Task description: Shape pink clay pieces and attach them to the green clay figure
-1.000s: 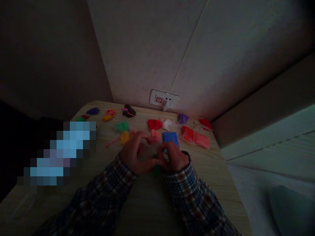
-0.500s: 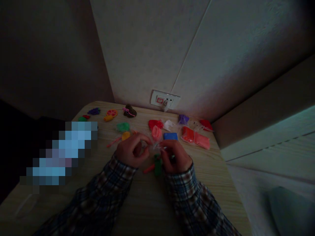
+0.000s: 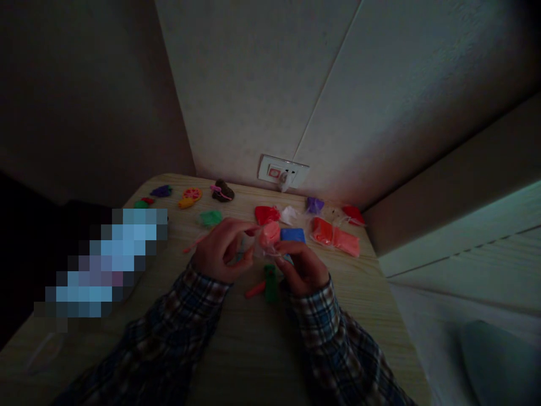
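Note:
A pink lump of modelling clay in a clear plastic bag (image 3: 269,232) is held up between my hands, above the table. My left hand (image 3: 222,251) curls at the bag's left side, its fingertips against the plastic and its thumb lower down. With thumb and fingers pinched, my right hand (image 3: 306,268) grips the bag's lower right edge. Below them lie a green clay piece or tool (image 3: 271,283) and an orange-red stick (image 3: 255,290). Just behind the right hand sits a blue block (image 3: 293,234). The dim light leaves the exact finger contact unclear.
Bagged clay in red (image 3: 267,214), purple (image 3: 315,204), orange-red (image 3: 322,231) and green (image 3: 211,217) lies across the wooden table (image 3: 359,327). Small clay figures, one brown (image 3: 222,191), line the back left. A wall socket (image 3: 283,171) with a plug is behind. A blurred-out object (image 3: 110,262) lies left.
The pink clay bag has tilted and come nearer to my fingers. My left hand has shifted slightly up and left, now covering the yellow piece; the right fingers have moved onto the bag's lower edge.

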### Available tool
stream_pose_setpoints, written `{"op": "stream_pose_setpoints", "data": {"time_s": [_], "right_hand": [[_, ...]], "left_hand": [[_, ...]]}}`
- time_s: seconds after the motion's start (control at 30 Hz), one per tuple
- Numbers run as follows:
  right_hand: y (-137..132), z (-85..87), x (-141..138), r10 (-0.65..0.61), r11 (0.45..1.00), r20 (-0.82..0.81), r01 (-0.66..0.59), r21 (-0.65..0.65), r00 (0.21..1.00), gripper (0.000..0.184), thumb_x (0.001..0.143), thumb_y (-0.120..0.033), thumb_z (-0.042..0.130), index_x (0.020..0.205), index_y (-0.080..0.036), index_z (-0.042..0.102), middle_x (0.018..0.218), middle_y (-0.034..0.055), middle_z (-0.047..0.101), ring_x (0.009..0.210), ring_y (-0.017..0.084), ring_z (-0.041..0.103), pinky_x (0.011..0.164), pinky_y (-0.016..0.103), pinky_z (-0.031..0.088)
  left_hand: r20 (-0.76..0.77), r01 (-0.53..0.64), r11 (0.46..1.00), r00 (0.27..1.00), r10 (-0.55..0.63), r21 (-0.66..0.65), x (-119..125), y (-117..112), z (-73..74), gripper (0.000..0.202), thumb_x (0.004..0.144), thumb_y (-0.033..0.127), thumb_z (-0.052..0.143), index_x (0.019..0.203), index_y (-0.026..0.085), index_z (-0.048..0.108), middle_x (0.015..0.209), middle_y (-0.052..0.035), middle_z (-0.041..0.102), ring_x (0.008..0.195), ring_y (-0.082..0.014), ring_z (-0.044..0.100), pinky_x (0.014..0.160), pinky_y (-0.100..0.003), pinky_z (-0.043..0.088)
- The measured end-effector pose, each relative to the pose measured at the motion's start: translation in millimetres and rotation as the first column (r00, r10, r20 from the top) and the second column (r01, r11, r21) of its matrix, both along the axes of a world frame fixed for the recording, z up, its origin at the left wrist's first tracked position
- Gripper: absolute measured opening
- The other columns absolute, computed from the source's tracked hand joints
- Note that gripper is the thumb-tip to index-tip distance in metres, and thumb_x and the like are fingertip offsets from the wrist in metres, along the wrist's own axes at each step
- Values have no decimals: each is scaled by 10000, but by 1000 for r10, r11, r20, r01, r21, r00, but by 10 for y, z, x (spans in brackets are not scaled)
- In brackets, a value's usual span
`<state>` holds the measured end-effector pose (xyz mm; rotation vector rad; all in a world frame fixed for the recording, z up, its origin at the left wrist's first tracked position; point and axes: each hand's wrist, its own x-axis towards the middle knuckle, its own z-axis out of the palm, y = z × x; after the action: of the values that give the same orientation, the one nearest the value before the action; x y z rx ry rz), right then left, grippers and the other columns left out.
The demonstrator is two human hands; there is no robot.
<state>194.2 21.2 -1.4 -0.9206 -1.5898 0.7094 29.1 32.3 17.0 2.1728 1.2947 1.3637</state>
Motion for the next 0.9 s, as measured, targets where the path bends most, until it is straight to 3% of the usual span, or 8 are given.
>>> {"op": "stream_pose_setpoints", "data": {"time_s": [0.17, 0.4, 0.53, 0.7, 0.83, 0.9], "right_hand": [[37, -15, 49, 90, 990, -59, -96, -106, 994, 40, 784, -240, 579, 812, -212, 585, 761, 33, 659, 728, 159, 631, 689, 301, 507], [51, 51, 149, 201, 934, -112, -225, -278, 973, 273, 740, -484, 612, 775, -215, 580, 710, 0, 617, 504, 99, 574, 457, 214, 501], [46, 20, 180, 189, 936, -47, -195, -294, 981, 294, 752, -509, 579, 780, -217, 569, 642, -8, 589, 416, 86, 507, 338, 190, 403], [26, -2, 200, 192, 942, 44, -171, -289, 980, 280, 776, -490, 547, 760, -211, 556, 434, -73, 412, 280, 44, 269, 281, 189, 148], [-3, 41, 174, 154, 934, 39, -133, -332, 987, 332, 761, -533, 537, 733, -202, 529, 503, -40, 487, 306, 41, 261, 313, 199, 130], [-8, 48, 142, 138, 925, 19, -122, -360, 990, 323, 766, -532, 525, 746, -211, 505, 508, -44, 495, 313, 45, 272, 319, 196, 161]], "left_hand": [[-42, 55, 998, 998, -54, 27, -43, 15, 19, 311, 697, 111, 520, 998, 177, 561, 776, 7, 581, 411, -31, 331, 425, -186, 313], [15, 62, 998, 998, -62, -22, -1, -1, -43, 262, 674, 131, 540, 921, 182, 611, 643, 43, 578, 374, -35, 341, 389, -177, 297], [0, 85, 996, 996, -85, 25, 11, -16, 9, 230, 678, 118, 548, 890, 170, 621, 538, 67, 494, 357, -36, 330, 386, -176, 297], [-12, 79, 995, 997, -80, -58, 22, -49, 82, 209, 683, 133, 546, 871, 180, 625, 502, 67, 471, 362, -44, 324, 375, -180, 283], [65, 104, 989, 993, -98, -105, 48, -60, 72, 200, 683, 131, 572, 873, 164, 624, 470, 86, 417, 350, -33, 310, 347, -163, 243], [79, 97, 992, 993, -91, -77, 54, -52, 50, 190, 677, 128, 584, 861, 152, 624, 539, 62, 503, 347, -22, 309, 340, -158, 247]]}}
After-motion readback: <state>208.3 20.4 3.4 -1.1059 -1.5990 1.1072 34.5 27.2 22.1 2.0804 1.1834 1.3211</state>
